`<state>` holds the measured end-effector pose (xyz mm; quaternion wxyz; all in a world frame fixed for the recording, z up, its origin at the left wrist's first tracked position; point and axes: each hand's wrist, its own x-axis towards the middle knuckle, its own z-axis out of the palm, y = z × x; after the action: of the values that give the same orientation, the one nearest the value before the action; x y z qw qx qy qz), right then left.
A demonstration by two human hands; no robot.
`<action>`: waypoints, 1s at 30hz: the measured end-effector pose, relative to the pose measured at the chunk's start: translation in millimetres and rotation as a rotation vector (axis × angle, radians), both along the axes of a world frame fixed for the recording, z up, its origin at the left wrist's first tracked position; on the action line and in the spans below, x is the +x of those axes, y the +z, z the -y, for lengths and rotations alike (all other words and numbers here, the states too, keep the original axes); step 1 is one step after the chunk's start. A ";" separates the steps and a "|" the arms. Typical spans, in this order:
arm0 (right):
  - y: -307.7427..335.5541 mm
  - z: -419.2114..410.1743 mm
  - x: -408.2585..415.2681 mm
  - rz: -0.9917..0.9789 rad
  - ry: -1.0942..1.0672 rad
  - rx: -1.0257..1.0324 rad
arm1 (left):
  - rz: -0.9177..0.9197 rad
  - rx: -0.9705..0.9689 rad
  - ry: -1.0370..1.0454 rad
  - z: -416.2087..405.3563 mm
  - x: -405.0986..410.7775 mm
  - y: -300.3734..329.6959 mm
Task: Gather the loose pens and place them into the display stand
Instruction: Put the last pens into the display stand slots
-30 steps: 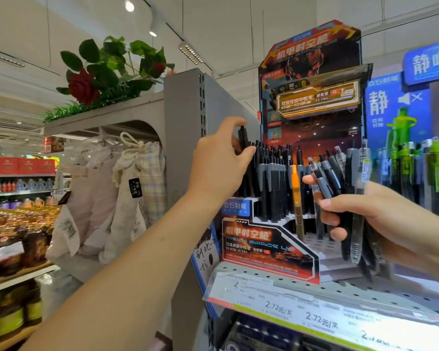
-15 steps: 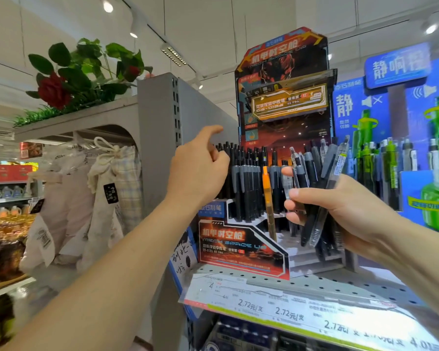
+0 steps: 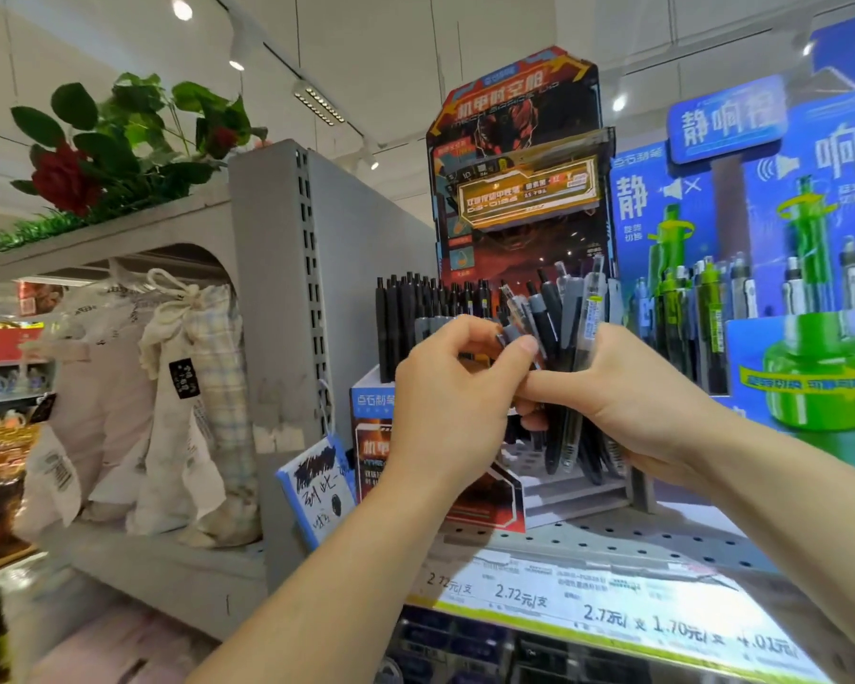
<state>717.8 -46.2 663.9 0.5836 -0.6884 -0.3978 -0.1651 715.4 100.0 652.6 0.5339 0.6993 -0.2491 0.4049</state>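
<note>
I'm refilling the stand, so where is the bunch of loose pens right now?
The bunch of loose black and grey pens is gripped upright in the right hand, right of centre in the head view, before the red cardboard display stand; the left hand pinches one.

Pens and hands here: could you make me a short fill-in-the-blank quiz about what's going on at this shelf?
1. The bundle of pens is held in the ____ hand.
2. The left hand reaches into that bundle with its fingertips to pick out a ____.
3. The pens already standing in the display stand are mostly ____ in colour.
4. The flower on top of the grey shelf unit is ____.

Missing words: right; pen; black; red
</note>
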 end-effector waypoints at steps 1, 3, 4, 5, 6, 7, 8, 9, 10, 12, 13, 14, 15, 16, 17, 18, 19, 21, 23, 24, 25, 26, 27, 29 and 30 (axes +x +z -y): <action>0.7 0.2 1.4 -0.010 0.017 0.036 | 0.040 -0.041 0.011 -2.6 -0.2 1.1; 0.9 -0.2 3.8 -0.051 0.042 0.074 | 0.110 -0.118 0.030 -9.6 -1.4 4.1; 0.6 -1.2 4.4 -0.067 0.043 0.063 | 0.117 -0.163 0.019 -12.2 -2.0 4.9; 0.1 -2.0 4.3 -0.079 0.043 0.048 | 0.106 -0.213 -0.006 -13.4 -2.3 5.6; 0.0 -1.9 4.3 -0.095 0.037 0.036 | 0.085 -0.270 -0.037 -14.2 -1.9 7.0; 0.5 -0.8 4.5 -0.113 0.022 0.033 | 0.065 -0.336 -0.066 -15.5 -1.1 10.0; 1.7 1.9 5.0 -0.124 -0.008 0.031 | 0.059 -0.410 -0.089 -18.2 0.1 15.2; 3.5 5.7 6.4 -0.116 -0.054 0.026 | 0.069 -0.481 -0.102 -22.2 0.9 22.0; 5.6 10.0 8.3 -0.093 -0.106 0.023 | 0.100 -0.528 -0.101 -28.0 1.9 29.3; 11.2 17.1 11.7 -0.060 -0.155 0.060 | 0.185 -0.526 -0.075 -38.9 2.4 40.3; 13.9 19.2 13.2 -0.064 -0.149 0.105 | 0.224 -0.482 -0.058 -42.1 2.7 41.9; 16.3 20.5 14.4 -0.079 -0.136 0.154 | 0.256 -0.418 -0.027 -43.4 3.5 40.6; 17.8 21.1 15.0 -0.093 -0.130 0.198 | 0.279 -0.344 0.013 -42.4 4.3 37.1; 18.7 21.4 15.6 -0.101 -0.134 0.233 | 0.304 -0.268 0.058 -39.3 5.1 32.5; 19.3 21.5 15.7 -0.106 -0.141 0.261 | 0.339 -0.183 0.124 -34.9 6.1 28.3; 19.5 21.7 16.1 -0.111 -0.151 0.280 | 0.388 -0.083 0.214 -30.2 7.8 25.4; 19.7 21.8 16.3 -0.115 -0.160 0.291 | 0.443 0.030 0.309 -24.7 9.7 24.0; 20.0 22.1 16.3 -0.118 -0.171 0.296 | 0.526 0.248 0.455 -13.8 14.9 24.5; 20.6 22.1 15.7 -0.114 -0.172 0.303 | 0.559 0.390 0.551 -7.3 23.4 27.1; 20.8 22.4 15.4 -0.108 -0.175 0.303 | 0.554 0.437 0.593 -5.6 28.0 28.5; 20.4 22.2 15.2 -0.099 -0.182 0.296 | 0.534 0.477 0.629 -4.5 32.1 29.6; 19.8 22.3 15.0 -0.090 -0.189 0.282 | 0.513 0.507 0.651 -3.5 35.2 30.2; 19.3 22.1 14.9 -0.081 -0.194 0.268 | 0.501 0.522 0.657 -2.9 36.5 31.1; 20.0 23.1 15.0 -0.077 -0.198 0.258 | 0.509 0.454 0.591 -3.5 31.2 36.8; 20.9 23.7 15.2 -0.087 -0.190 0.269 | 0.525 0.360 0.534 -8.0 26.0 42.9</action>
<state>733.0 -69.9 684.8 0.6689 -0.6451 -0.2795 -0.2415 741.5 107.9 695.5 0.1978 0.6945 -0.2535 0.6436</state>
